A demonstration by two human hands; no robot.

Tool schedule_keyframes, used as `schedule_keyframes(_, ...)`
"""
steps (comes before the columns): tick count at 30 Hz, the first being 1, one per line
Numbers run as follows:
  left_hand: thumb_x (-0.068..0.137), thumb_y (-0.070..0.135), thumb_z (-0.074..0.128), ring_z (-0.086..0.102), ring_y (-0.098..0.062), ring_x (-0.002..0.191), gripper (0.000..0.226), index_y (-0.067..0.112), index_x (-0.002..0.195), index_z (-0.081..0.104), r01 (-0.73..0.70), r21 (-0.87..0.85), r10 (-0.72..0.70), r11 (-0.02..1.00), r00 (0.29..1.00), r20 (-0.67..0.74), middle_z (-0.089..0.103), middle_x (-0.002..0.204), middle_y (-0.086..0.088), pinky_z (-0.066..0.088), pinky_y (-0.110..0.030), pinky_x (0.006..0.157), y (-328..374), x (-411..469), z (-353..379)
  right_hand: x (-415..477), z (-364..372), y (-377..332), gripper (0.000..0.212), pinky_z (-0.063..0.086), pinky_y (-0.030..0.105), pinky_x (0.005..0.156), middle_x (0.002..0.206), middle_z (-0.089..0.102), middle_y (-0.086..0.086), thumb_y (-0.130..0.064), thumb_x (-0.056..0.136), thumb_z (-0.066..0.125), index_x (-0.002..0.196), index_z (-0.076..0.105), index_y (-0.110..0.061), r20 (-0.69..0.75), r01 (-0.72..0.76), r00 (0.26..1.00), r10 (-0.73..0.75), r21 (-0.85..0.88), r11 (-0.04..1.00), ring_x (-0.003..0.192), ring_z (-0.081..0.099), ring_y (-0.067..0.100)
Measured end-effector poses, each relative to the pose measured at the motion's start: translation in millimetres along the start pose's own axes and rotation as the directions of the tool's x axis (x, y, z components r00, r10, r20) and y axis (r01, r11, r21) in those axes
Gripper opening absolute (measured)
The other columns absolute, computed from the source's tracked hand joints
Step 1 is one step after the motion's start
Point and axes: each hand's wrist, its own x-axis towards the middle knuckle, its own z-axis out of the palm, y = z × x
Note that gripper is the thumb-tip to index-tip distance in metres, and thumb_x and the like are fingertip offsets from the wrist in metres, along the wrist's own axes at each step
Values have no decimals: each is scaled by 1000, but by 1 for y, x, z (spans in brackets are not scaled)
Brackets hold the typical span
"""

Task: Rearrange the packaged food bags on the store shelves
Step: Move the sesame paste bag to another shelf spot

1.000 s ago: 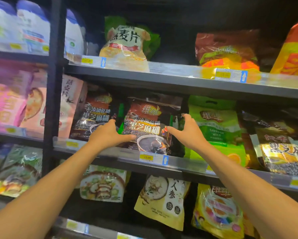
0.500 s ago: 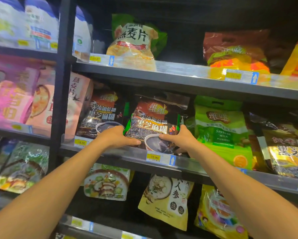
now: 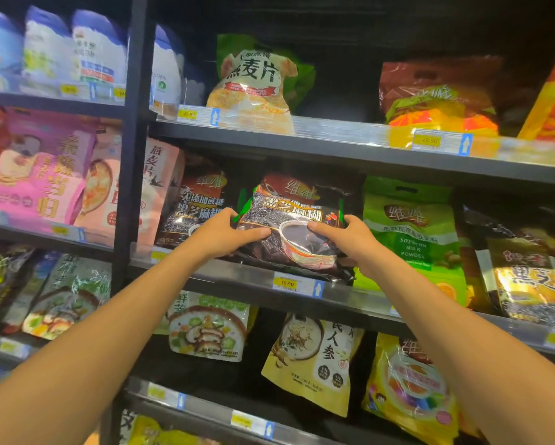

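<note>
Head view, looking slightly up at dark store shelves packed with food bags. Both bare arms reach to the middle shelf [image 3: 237,274]. The left hand [image 3: 220,234] and the right hand [image 3: 350,239] grip the two sides of a black sesame paste bag [image 3: 289,213], thumbs laid across its front and fingers curled behind.

A second ago the hands were spread open at either side of this bag as it stood upright. Now they have closed on it and drawn it near, so its glossy front is crumpled and its bottom edge overhangs the shelf lip just above a yellow price tag [image 3: 287,283].

A matching sesame bag [image 3: 196,203] stands just left, and a green soybean milk powder bag [image 3: 411,232] just right (both untouched). The bag looks ready to be lifted out or reseated.
</note>
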Motion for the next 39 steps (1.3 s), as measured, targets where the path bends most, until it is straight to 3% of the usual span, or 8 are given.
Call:
schedule_keyframes(5, 79, 70, 73, 52, -29, 130, 101, 14, 154, 36, 19, 26, -18, 999, 999, -37, 46, 154, -11, 47, -43, 101, 2, -33, -6, -27, -5, -5, 54, 45, 22, 49, 100, 68, -5, -40, 83, 83, 123, 52, -21, 82, 17, 996, -21, 52, 999, 78, 66, 8)
schedule_keyframes(14, 75, 74, 75, 48, -27, 141, 108, 20, 158, 33, 57, -39, -61, 998, 993, -103, 41, 162, -4, 45, -43, 111, -16, -81, -26, -52, 25, -8, 57, 49, 25, 61, 96, 70, -7, -40, 79, 86, 122, 54, -20, 152, 117, 980, -126, 67, 991, 78, 69, 9)
schedule_keyframes(18, 81, 67, 75, 52, -26, 136, 98, 20, 157, 35, 56, -37, -60, 998, 990, -128, 48, 155, -2, 46, -42, 110, -29, -85, -45, -46, 50, -15, 62, 55, 32, 66, 102, 74, -3, -44, 75, 88, 124, 59, -22, 164, 118, 978, -127, 64, 991, 83, 73, 14)
schedule_keyframes(22, 77, 71, 75, 57, -23, 121, 92, 20, 148, 43, 69, -17, -71, 997, 987, -145, 56, 137, 1, 48, -40, 101, -48, -70, -68, -34, 78, -29, 42, 49, 17, 45, 91, 72, -4, -35, 82, 85, 113, 60, -21, 182, 114, 975, -124, 65, 991, 56, 69, 1)
schedule_keyframes(28, 78, 68, 77, 62, -7, 98, 59, 28, 115, 53, 57, 19, -53, 998, 988, -144, 62, 104, 15, 51, -38, 92, -82, -27, -101, -5, 124, -43, 34, 40, 16, 39, 67, 67, -7, -37, 84, 84, 104, 65, -16, 154, 90, 984, -94, 30, 995, 37, 56, -3)
schedule_keyframes(33, 62, 84, 71, 67, -18, 106, 90, 25, 128, 55, 39, 14, -37, 999, 992, -119, 69, 118, 6, 56, -44, 97, -107, 12, -118, 23, 155, -54, 61, 45, 24, 57, 97, 64, -3, -40, 81, 85, 121, 49, -12, 76, 108, 991, -108, 2, 994, 75, 61, 7)
schedule_keyframes(35, 67, 80, 72, 68, -18, 101, 82, 24, 125, 55, 37, 19, -35, 999, 994, -103, 70, 114, 4, 57, -41, 89, -113, 24, -120, 33, 164, -57, 72, 47, 29, 66, 109, 62, 0, -41, 79, 87, 133, 45, -14, 52, 124, 991, -123, -10, 992, 82, 59, 10)
schedule_keyframes(39, 86, 58, 76, 67, -20, 102, 56, 19, 119, 53, 18, 16, -17, 1000, 999, -47, 68, 113, 0, 56, -43, 93, -121, 42, -112, 48, 174, -50, 74, 52, 33, 78, 98, 62, -6, -36, 76, 90, 131, 45, -18, 20, 83, 996, -82, -54, 995, 86, 63, 12)
